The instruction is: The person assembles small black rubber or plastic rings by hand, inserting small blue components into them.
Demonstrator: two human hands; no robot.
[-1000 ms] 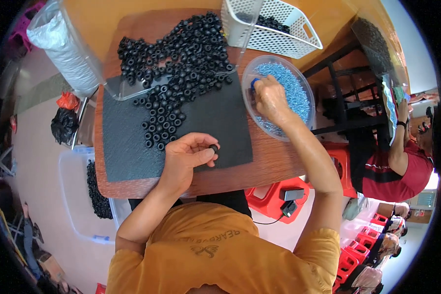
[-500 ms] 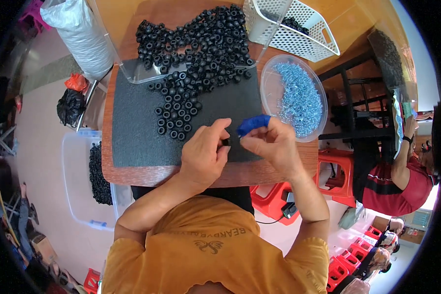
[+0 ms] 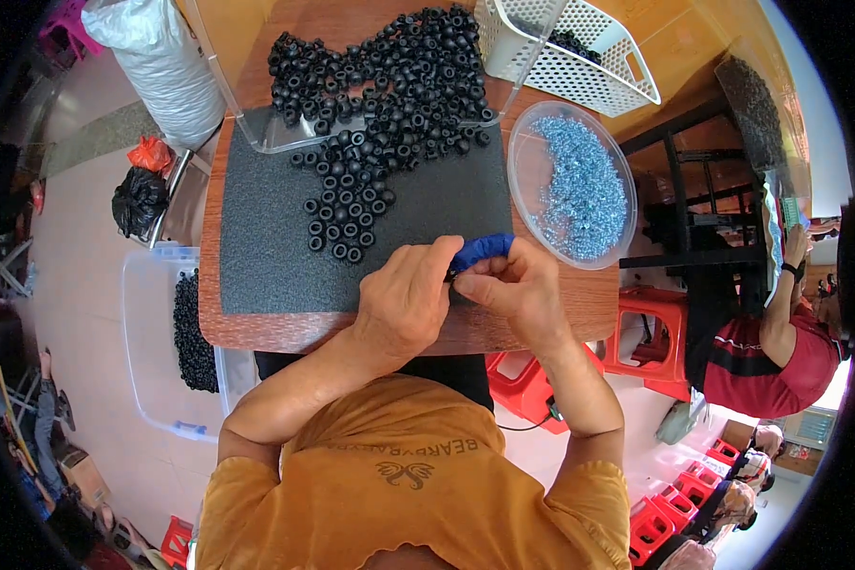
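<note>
My left hand (image 3: pixel 404 296) is closed, its thumb and forefinger around a small black ring-shaped part (image 3: pixel 449 276), mostly hidden by the fingers. Pressed up against it, my right hand (image 3: pixel 524 296) is pinched, with a blue wrap (image 3: pixel 483 251) covering its forefinger. Whatever sits in that pinch is too small to make out. Both hands are over the near edge of a dark grey mat (image 3: pixel 266 252). Beyond them, loose black ring-shaped parts (image 3: pixel 344 214) spread from a large heap. A round clear tub (image 3: pixel 522 195) at the right holds small translucent blue pieces (image 3: pixel 589 190).
The heap spills from a clear tray (image 3: pixel 280 144) on the wooden table (image 3: pixel 256 331). A white perforated basket (image 3: pixel 627 93) stands at the back right. Left on the floor is a clear bin (image 3: pixel 147 380) with black parts. Red stools (image 3: pixel 651 332) and a co-worker (image 3: pixel 765 366) are to the right.
My right hand has moved left and my hands have come together. The wrapped forefinger now meets the left fingertips, and the black part between them is more covered.
</note>
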